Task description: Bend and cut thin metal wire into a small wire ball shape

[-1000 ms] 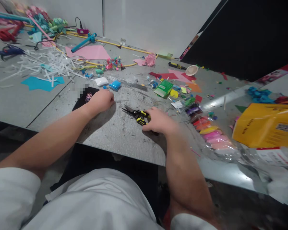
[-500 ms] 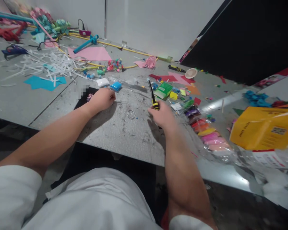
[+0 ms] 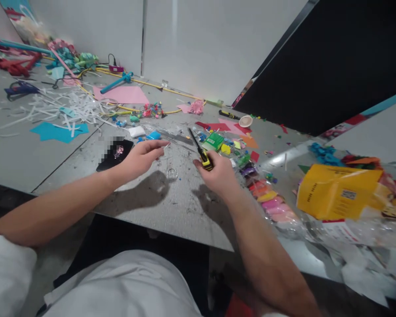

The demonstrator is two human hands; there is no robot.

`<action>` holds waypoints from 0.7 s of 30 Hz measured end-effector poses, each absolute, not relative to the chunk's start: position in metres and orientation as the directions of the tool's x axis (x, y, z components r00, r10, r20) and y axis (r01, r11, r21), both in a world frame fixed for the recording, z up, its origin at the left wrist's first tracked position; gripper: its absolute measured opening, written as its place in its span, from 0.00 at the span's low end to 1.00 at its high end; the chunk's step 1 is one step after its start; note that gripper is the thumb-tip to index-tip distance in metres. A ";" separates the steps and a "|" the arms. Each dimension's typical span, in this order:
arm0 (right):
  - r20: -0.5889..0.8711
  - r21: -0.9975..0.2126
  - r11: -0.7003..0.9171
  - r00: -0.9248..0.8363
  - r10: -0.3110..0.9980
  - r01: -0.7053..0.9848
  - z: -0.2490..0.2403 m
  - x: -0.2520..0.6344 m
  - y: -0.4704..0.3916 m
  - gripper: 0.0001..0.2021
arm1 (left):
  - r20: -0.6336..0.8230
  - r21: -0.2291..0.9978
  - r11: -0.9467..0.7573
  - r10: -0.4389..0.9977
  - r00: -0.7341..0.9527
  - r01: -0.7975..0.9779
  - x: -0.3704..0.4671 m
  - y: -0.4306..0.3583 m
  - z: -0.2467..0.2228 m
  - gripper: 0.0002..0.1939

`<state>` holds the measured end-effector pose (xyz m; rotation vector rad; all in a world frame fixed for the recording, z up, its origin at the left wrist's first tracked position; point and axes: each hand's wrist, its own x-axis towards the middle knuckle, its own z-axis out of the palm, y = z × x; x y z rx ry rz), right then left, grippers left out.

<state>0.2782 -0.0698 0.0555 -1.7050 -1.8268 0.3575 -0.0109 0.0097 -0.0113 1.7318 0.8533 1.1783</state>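
Observation:
My left hand [image 3: 143,156] is raised above the table, thumb and fingers closed on a thin pale strip [image 3: 166,145] too small to identify. My right hand [image 3: 218,171] is wrapped around a black-and-yellow utility knife [image 3: 203,159], whose narrow end points away and to the left. On the tabletop between both hands lies a small clear ring-shaped piece [image 3: 172,174]. Beside my left wrist is a flat black item with pink print [image 3: 119,152], partly blurred out. Just beyond my left fingers sit a white packet [image 3: 137,131] and a blue packet [image 3: 153,135].
White paper strips [image 3: 66,105] and a blue paper piece [image 3: 59,131] spread across the left. Colourful clay packets [image 3: 273,204] and a yellow bag [image 3: 336,191] crowd the right. A second black-and-yellow tool [image 3: 229,115] lies near the back wall, by a small round dish [image 3: 246,121].
My left hand has lifted off the tabletop and moved right, with a thin pale strip now visible in its fingers. The utility knife in my right hand is tilted further left. The view has shifted.

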 end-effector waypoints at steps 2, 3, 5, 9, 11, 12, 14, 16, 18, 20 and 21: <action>0.229 -0.527 0.200 -0.089 0.969 0.826 0.056 0.279 -0.072 0.15 | 0.315 0.939 -0.343 0.877 0.364 0.012 -0.009 -0.005 -0.004 0.16; 0.214 -0.510 0.220 -0.126 0.969 0.832 0.055 0.280 -0.074 0.13 | 0.287 0.953 -0.303 0.879 0.380 -0.019 -0.009 -0.010 -0.001 0.15; 0.193 -0.490 0.245 -0.170 0.966 0.836 0.048 0.280 -0.077 0.11 | 0.264 0.964 -0.246 0.867 0.423 -0.098 -0.011 -0.019 0.001 0.14; 0.309 -0.427 0.353 -0.232 0.922 0.833 0.022 0.286 -0.087 0.15 | 0.285 0.958 -0.219 0.785 0.549 -0.185 -0.022 -0.038 0.000 0.18; 0.412 -0.357 0.443 -0.287 0.865 0.822 0.009 0.292 -0.094 0.22 | 0.293 0.947 -0.311 0.740 0.605 -0.079 -0.028 -0.047 -0.001 0.19; 0.448 -0.318 0.482 -0.318 0.836 0.817 0.004 0.294 -0.098 0.24 | 0.354 0.912 -0.407 0.708 0.611 -0.056 -0.031 -0.050 -0.002 0.19; 0.486 -0.246 0.532 -0.372 0.791 0.810 -0.002 0.296 -0.104 0.27 | 0.400 0.875 -0.483 0.690 0.603 -0.028 -0.035 -0.055 -0.005 0.18; 0.497 -0.204 0.540 -0.389 0.775 0.816 -0.003 0.296 -0.108 0.28 | 0.433 0.862 -0.504 0.676 0.597 -0.055 -0.037 -0.058 -0.008 0.25; 0.499 -0.185 0.540 -0.395 0.772 0.821 -0.001 0.293 -0.111 0.27 | 0.444 0.866 -0.487 0.647 0.621 -0.111 -0.037 -0.060 -0.010 0.35; 0.500 -0.181 0.539 -0.395 0.771 0.823 0.002 0.290 -0.113 0.25 | 0.427 0.882 -0.445 0.620 0.658 -0.153 -0.037 -0.064 -0.009 0.40; 0.496 -0.183 0.542 -0.399 0.772 0.820 0.003 0.289 -0.114 0.23 | 0.412 0.893 -0.422 0.627 0.661 -0.157 -0.037 -0.066 -0.008 0.41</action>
